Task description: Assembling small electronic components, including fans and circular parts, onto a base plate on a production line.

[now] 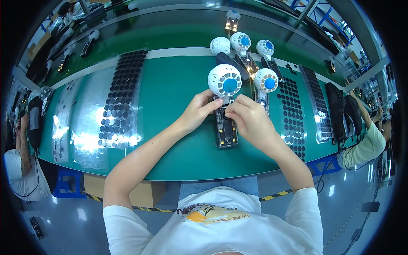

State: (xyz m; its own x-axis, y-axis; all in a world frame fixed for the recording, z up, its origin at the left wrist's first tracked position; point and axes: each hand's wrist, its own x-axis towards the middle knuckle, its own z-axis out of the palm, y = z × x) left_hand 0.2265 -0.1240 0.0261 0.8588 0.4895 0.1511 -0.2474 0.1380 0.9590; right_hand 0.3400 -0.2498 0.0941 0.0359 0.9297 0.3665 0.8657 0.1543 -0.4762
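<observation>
In front of me lies a device with a white ball-shaped head (221, 80), a blue disc on its face and a dark rectangular body (226, 129) showing a circuit board. My left hand (201, 108) grips it at the neck, thumb on the top of the body. The fingers of my right hand (250, 119) are pinched together against the upper right of the body; whatever they hold is hidden. Just beyond my right hand stands a similar device (266, 80) with a blue disc.
Several like devices (241, 41) stand farther back, some with lit boards. Clear sheets with black round pads (121, 93) lie at left, more pads (292, 110) at right. A black bag (343, 112) is at the right end. Other people (363, 144) sit at both sides.
</observation>
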